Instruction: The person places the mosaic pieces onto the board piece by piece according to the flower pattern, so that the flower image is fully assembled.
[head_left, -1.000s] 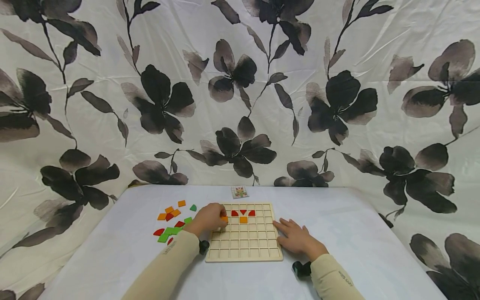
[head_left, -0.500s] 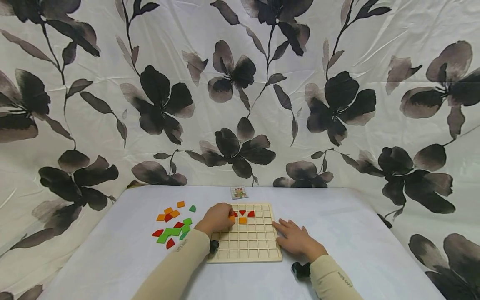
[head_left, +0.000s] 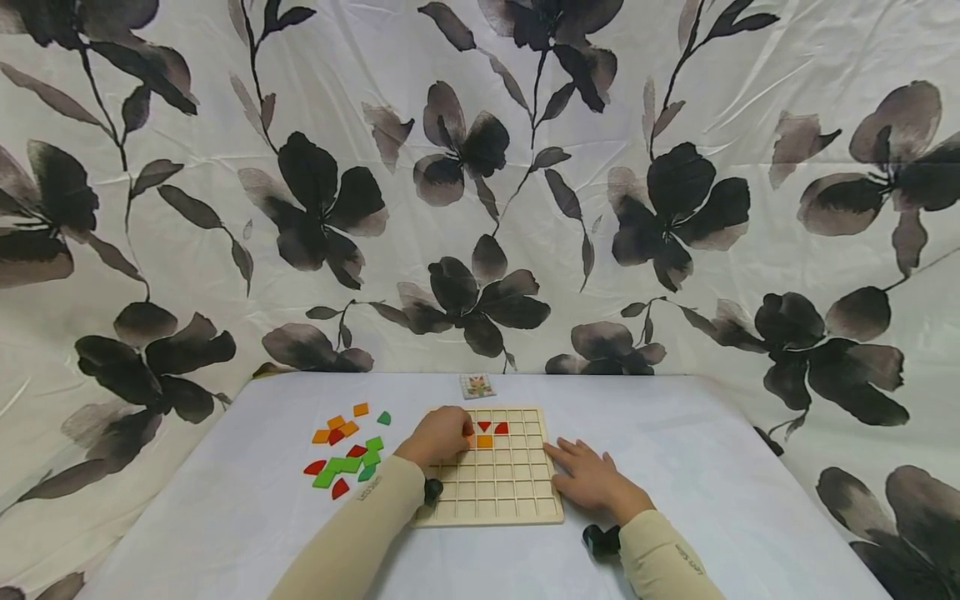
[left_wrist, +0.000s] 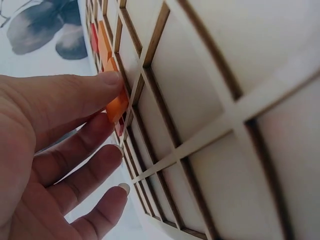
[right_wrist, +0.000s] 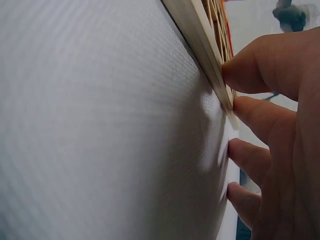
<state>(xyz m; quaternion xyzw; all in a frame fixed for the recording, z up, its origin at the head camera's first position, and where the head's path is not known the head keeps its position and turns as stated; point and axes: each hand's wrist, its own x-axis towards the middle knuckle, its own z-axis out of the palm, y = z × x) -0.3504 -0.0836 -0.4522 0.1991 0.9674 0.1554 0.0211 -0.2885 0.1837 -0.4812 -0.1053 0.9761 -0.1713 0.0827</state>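
My left hand (head_left: 437,435) is over the upper left of a wooden grid board (head_left: 498,493). Its thumb and index finger pinch an orange square tile (left_wrist: 117,106) at the board's surface, while the other fingers are spread. Whether that tile lies fully down in a cell is hard to tell. Beside it, a second orange tile (head_left: 485,442) lies in the grid, below a red triangle (head_left: 484,427) and left of and below a red quarter-round tile (head_left: 502,428). My right hand (head_left: 592,477) rests at the board's right edge, thumb and fingertip touching the wooden rim (right_wrist: 210,60).
Loose orange tiles (head_left: 349,428), green tiles (head_left: 347,465) and red tiles (head_left: 341,488) lie scattered left of the board. A small patterned card (head_left: 477,385) is behind it on the white table (head_left: 675,450). A floral cloth (head_left: 480,208) hangs beyond the table.
My left hand has moved right across the board with the orange tile, now covering the left red piece. The right hand has stayed at the rim.
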